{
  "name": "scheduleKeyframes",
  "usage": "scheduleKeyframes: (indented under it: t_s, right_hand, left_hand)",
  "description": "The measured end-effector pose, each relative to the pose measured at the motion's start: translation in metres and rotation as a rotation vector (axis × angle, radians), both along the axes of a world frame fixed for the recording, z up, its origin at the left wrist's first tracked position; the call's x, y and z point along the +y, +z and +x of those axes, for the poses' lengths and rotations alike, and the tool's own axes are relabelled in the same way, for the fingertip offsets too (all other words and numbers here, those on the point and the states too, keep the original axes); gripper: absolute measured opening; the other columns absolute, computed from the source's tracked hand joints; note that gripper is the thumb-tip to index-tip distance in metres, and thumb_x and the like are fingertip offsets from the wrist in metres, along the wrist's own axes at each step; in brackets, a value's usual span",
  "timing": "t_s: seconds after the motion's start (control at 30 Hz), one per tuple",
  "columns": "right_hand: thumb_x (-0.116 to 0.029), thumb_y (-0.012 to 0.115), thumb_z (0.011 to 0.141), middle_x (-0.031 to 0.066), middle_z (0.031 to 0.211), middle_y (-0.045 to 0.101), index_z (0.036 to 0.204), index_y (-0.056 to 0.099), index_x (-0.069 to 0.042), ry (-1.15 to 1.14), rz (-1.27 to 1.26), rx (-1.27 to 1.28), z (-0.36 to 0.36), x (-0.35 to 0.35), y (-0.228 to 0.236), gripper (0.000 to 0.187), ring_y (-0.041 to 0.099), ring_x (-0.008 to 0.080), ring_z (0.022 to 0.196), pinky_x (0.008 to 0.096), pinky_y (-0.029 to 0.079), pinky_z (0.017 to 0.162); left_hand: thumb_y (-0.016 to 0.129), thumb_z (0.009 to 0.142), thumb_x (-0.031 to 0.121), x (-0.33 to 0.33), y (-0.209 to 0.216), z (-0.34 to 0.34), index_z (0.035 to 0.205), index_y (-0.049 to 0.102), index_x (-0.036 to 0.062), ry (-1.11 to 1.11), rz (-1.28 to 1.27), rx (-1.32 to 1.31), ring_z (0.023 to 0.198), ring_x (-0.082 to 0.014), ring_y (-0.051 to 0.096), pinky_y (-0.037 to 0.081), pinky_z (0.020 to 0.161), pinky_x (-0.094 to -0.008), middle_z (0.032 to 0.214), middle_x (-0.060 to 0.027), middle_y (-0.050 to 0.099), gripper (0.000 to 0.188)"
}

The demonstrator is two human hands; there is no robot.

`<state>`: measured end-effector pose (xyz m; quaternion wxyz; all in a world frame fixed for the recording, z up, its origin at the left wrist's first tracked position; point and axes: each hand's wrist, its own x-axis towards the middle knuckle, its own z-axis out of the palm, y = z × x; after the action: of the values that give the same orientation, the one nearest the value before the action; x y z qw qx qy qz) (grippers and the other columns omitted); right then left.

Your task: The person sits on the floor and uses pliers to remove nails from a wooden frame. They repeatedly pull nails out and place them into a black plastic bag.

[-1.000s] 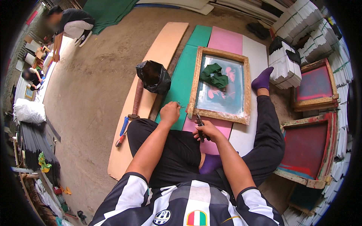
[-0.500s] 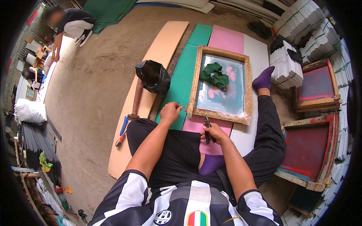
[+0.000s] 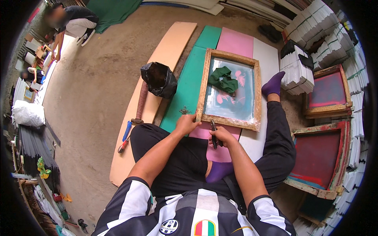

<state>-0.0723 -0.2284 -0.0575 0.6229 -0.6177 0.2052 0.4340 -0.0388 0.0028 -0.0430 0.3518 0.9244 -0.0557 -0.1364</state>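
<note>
A wooden-framed printing screen (image 3: 229,122) lies on the coloured sheets before me, with a bunched dark green cloth (image 3: 223,79) on its mesh. My left hand (image 3: 187,124) is at the frame's near left corner, fingers pinched together; what they hold, if anything, is too small to tell. Beside that hand, on the green sheet, sits a little heap of thin dark bits (image 3: 184,110). Black-handled pliers (image 3: 214,137) are gripped in my right hand (image 3: 222,136), their jaws pointing up close to the frame's near edge.
Left of the screen stand a black plastic bag (image 3: 159,80), a brown-wrapped handle (image 3: 141,103) and a blue-handled tool (image 3: 126,131). More framed screens (image 3: 318,159) and white stacks (image 3: 297,70) line the right. A person (image 3: 75,23) crouches at far left.
My left hand has moved right, from beside the dark bits to the frame's near left corner, uncovering the heap. The right hand with the pliers has shifted slightly left.
</note>
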Motion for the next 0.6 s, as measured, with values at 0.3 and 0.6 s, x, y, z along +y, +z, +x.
scheduleKeyframes:
  t_s: [0.3,0.6]
  right_hand:
    - [-0.020,0.059,0.102,0.0143,0.085,0.064,0.107,0.051,-0.001,0.065,-0.108,0.017,0.000,-0.006,0.022,0.022,0.070,0.0276,0.068,0.0444,0.059,0.056]
    - [-0.024,0.060,0.101,0.0143,0.077,0.062,0.108,0.051,0.001,0.137,-0.292,-0.070,0.007,-0.001,0.012,0.027,0.067,0.0254,0.060,0.0416,0.054,0.049]
  left_hand:
    - [0.082,0.080,0.030,-0.007,-0.007,-0.005,0.108,0.074,0.0047,0.009,-0.062,0.010,0.083,-0.0408,0.070,0.054,0.075,-0.0503,0.085,-0.0219,0.072,0.039]
    - [0.082,0.081,0.030,-0.013,-0.002,-0.006,0.112,0.073,0.0055,0.021,-0.078,0.017,0.084,-0.0413,0.070,0.054,0.075,-0.0508,0.085,-0.0230,0.071,0.041]
